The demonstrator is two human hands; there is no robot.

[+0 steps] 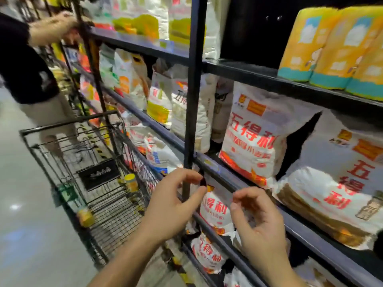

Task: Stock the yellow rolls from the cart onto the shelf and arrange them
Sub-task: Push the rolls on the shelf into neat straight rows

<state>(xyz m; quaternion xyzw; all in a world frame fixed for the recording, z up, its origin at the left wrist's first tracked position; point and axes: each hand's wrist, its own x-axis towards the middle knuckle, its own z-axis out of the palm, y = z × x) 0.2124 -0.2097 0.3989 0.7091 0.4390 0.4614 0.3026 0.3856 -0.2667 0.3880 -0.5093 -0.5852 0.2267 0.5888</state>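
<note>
Several yellow rolls (335, 46) with teal bottoms stand side by side at the right end of the upper shelf (259, 75). The wire cart (87, 162) stands in the aisle at lower left, close against the shelving. My left hand (172, 201) hovers between the cart and the shelf post, fingers loosely curled and holding nothing. My right hand (257, 222) is raised beside it in front of the lower shelf, fingers also loosely curled and empty. Neither hand touches a roll.
White flour bags (252, 137) with red lettering fill the middle and lower shelves. A dark upright post (192, 90) divides the shelving. In the cart lie a yellow-capped jar (131, 182) and a green bottle (72, 198). Another person (31, 69) stands at left, reaching to the shelf.
</note>
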